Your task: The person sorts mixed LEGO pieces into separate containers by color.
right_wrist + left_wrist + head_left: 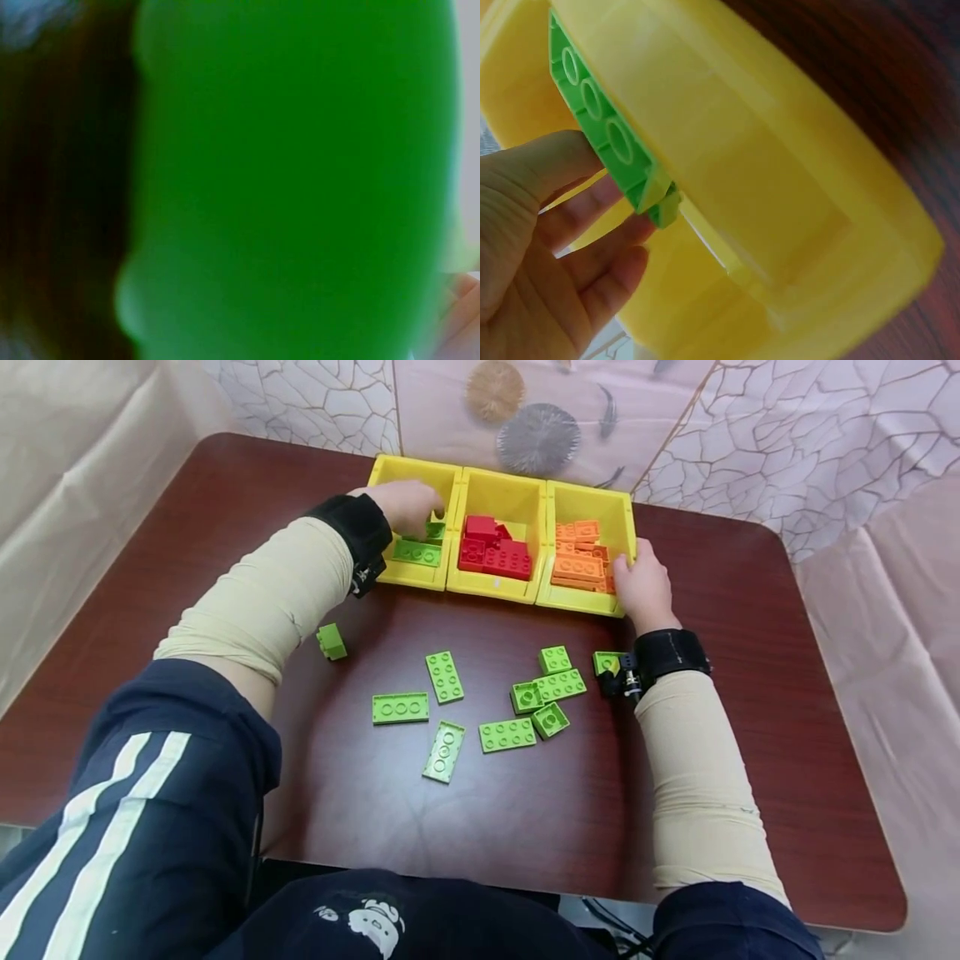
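Observation:
My left hand point(407, 507) reaches into the left compartment of a yellow bin point(417, 578). In the left wrist view its thumb and fingers pinch a green building brick point(604, 120), whose hollow underside shows. Another green brick point(417, 552) lies in that compartment. At the other end, my right hand point(647, 583) grips the outer wall of the right compartment point(577, 602), beside orange bricks point(577, 566). Red bricks point(495, 550) fill part of the middle compartment. A blurred green brick point(292, 172) covers most of the right wrist view.
Several loose green bricks lie on the brown table point(360, 810), including a cluster around a long brick point(561, 685) and a lone brick point(332, 642) at the left. One green brick point(606, 662) sits right by the right wrist. A patterned backdrop point(450, 410) hangs behind the bin.

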Demonstrator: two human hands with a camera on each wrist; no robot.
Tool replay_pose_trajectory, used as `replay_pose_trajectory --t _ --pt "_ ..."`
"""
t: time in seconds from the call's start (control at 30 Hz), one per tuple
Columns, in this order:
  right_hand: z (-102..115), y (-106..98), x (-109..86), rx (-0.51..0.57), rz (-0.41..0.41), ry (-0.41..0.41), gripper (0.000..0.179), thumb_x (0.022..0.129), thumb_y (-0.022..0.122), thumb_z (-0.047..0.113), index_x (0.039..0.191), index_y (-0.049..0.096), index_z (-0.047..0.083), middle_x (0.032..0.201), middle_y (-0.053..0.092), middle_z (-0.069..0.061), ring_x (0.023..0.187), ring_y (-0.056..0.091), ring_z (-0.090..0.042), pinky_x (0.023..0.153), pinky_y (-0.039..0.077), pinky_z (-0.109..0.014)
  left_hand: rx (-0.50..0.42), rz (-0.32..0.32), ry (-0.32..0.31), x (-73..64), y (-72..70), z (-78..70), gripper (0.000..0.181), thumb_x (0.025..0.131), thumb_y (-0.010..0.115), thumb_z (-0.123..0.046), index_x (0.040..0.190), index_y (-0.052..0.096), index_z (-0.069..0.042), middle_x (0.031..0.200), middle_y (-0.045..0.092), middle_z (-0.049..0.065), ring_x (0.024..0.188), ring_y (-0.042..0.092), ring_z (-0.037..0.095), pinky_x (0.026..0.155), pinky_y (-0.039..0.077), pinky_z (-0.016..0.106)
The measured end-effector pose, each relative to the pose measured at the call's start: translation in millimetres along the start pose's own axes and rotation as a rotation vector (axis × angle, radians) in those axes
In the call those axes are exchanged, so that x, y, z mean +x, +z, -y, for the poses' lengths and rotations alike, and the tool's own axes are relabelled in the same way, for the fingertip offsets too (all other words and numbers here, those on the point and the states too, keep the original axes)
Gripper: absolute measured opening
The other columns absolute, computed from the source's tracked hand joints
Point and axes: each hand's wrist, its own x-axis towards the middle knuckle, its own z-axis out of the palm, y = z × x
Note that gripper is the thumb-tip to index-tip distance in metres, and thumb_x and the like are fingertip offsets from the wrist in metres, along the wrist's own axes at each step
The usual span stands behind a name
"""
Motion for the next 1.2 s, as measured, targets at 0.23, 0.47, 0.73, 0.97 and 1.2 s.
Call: replay_pose_trajectory --t 0.23,0.47,0.73,0.97,1.2 --pt "8.5 7.2 -1.6 0.014 0.01 -0.008 0.053 0.099 0.028 0.038 0.148 0.02 0.019 0.13 0.048 -0.016 0.106 0.049 -0.031 0.09 0.04 -0.044 -0.008 0.094 -0.015 -1.2 5.4 10.5 0.049 0.083 0.051 -0.003 0.129 0.044 0.012 0.133 0.043 0.028 0.12 0.04 0.038 0.103 0.029 0.045" --pt "9.5 9.4 -1.5 0.0 -0.007 -0.039 0.053 0.098 0.028 0.037 0.147 0.023 0.016 0.127 0.049 -0.017 0.105 0.05 -0.033 0.089 0.04 -0.045 -0.046 0.076 -0.009 -9.3 4.8 15.3 0.053 0.083 0.05 -0.004 0.132 0.04 0.013 0.129 0.046 0.029 0.113 0.044 0.036 0.1 0.032 0.045" --pt "3.0 6.8 1.3 -0.015 -0.016 -0.039 0.054 0.097 0.027 0.038 0.146 0.024 0.016 0.125 0.05 -0.018 0.106 0.05 -0.034 0.089 0.04 -0.046 -0.098 -0.06 0.002 -35.2 6.3 3.1 0.046 0.09 0.054 -0.004 0.133 0.043 0.006 0.122 0.052 0.024 0.112 0.046 0.035 0.099 0.034 0.045" --pt "-1.4 2.4 2.1 -0.02 -0.017 -0.036 0.054 0.097 0.026 0.038 0.146 0.024 0.015 0.124 0.049 -0.018 0.105 0.049 -0.034 0.088 0.04 -0.046 -0.036 -0.192 0.088 -73.2 22.7 -18.5 0.042 0.09 0.057 -0.007 0.13 0.05 0.0 0.123 0.055 0.018 0.113 0.048 0.032 0.098 0.036 0.047" --pt "-1.2 2.4 2.0 -0.015 -0.015 -0.035 0.055 0.097 0.026 0.038 0.146 0.023 0.015 0.125 0.049 -0.018 0.105 0.049 -0.034 0.087 0.04 -0.046 0.082 -0.236 0.35 -103.0 60.7 -52.3 0.036 0.085 0.065 -0.01 0.12 0.06 -0.007 0.109 0.062 0.011 0.1 0.056 0.028 0.086 0.045 0.042"
